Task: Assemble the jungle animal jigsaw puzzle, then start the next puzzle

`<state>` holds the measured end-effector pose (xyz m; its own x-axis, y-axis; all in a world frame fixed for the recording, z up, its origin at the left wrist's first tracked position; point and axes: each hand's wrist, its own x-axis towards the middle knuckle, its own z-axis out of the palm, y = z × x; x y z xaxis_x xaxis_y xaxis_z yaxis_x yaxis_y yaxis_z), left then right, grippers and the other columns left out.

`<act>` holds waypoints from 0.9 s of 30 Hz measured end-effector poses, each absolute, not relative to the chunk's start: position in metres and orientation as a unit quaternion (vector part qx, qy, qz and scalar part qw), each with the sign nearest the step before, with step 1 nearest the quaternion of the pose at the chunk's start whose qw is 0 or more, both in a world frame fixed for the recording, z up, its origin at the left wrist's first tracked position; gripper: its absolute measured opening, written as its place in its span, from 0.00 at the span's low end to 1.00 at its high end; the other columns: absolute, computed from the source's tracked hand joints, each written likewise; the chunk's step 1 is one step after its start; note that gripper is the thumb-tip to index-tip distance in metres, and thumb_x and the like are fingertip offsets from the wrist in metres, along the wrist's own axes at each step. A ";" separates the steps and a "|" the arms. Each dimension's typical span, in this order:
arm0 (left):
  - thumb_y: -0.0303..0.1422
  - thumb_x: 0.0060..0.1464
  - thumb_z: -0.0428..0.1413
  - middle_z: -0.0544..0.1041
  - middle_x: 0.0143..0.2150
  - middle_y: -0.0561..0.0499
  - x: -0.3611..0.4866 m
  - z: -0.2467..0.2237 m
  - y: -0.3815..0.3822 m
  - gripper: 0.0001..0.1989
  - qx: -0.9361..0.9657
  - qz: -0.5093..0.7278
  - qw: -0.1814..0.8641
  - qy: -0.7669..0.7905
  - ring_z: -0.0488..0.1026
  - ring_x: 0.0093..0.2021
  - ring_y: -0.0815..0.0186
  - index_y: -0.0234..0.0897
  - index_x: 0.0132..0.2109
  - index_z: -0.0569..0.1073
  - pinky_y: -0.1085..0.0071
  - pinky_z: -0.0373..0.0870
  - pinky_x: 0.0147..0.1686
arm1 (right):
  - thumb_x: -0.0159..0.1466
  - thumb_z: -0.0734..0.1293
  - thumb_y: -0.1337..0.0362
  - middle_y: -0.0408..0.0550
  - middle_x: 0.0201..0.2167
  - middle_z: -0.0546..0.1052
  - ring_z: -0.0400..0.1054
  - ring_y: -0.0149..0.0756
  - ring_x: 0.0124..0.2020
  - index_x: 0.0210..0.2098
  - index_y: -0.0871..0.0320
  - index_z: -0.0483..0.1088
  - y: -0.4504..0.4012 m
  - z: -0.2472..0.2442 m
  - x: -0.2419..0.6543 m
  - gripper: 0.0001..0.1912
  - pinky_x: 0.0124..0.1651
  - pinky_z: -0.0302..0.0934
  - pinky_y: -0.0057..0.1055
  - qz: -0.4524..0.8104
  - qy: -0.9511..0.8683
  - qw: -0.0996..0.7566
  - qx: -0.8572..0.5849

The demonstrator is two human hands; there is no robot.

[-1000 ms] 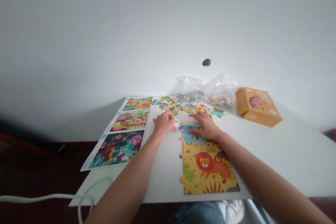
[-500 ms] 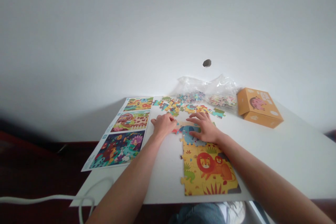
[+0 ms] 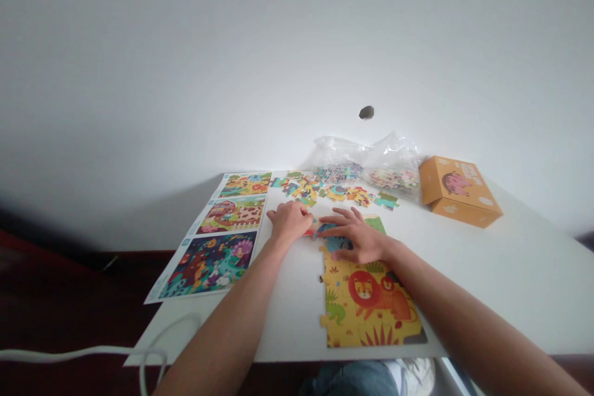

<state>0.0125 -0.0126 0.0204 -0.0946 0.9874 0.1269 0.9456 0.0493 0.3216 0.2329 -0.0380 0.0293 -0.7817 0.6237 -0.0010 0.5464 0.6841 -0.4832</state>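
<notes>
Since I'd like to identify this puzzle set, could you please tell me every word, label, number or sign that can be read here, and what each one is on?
Lettering on the orange box: too small and blurred to read.
Small blue labels on the picture sheets: too small to read.
Nothing else in view shows any readable text.
</notes>
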 end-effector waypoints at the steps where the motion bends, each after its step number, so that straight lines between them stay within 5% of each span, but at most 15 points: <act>1: 0.37 0.49 0.54 0.82 0.40 0.47 0.012 0.020 -0.012 0.10 0.669 0.165 0.064 0.722 0.74 0.47 0.47 0.42 0.33 0.79 0.48 0.60 0.49 | 0.60 0.69 0.51 0.43 0.71 0.56 0.39 0.64 0.71 0.63 0.39 0.64 -0.038 0.029 0.233 0.32 0.63 0.26 0.75 0.236 -0.914 0.083 -0.320; 18: 0.32 0.52 0.54 0.82 0.40 0.50 0.012 0.018 -0.013 0.09 0.691 0.228 0.045 0.685 0.74 0.46 0.54 0.43 0.32 0.79 0.54 0.60 0.48 | 0.60 0.70 0.53 0.46 0.67 0.62 0.46 0.63 0.68 0.60 0.40 0.68 -0.037 0.024 0.233 0.28 0.63 0.31 0.73 0.209 -0.917 0.123 -0.316; 23: 0.30 0.50 0.57 0.81 0.41 0.52 0.015 0.016 -0.015 0.08 0.751 0.225 0.069 0.616 0.72 0.50 0.55 0.45 0.33 0.80 0.57 0.60 0.49 | 0.57 0.72 0.59 0.52 0.52 0.73 0.63 0.50 0.54 0.50 0.50 0.76 -0.029 0.021 0.243 0.21 0.61 0.49 0.56 0.147 -0.898 0.209 -0.359; 27: 0.30 0.51 0.57 0.81 0.41 0.52 0.015 0.015 -0.015 0.08 0.766 0.222 0.089 0.597 0.72 0.49 0.56 0.46 0.33 0.81 0.57 0.60 0.49 | 0.56 0.74 0.58 0.50 0.44 0.72 0.64 0.47 0.48 0.46 0.47 0.79 -0.023 0.017 0.250 0.18 0.58 0.50 0.53 0.135 -0.887 0.200 -0.394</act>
<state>0.0151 -0.0151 0.0147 0.1880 0.9539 0.2340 0.8752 -0.2708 0.4009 0.2500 -0.0230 0.0173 -0.6095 0.7531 0.2477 0.6454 0.6528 -0.3967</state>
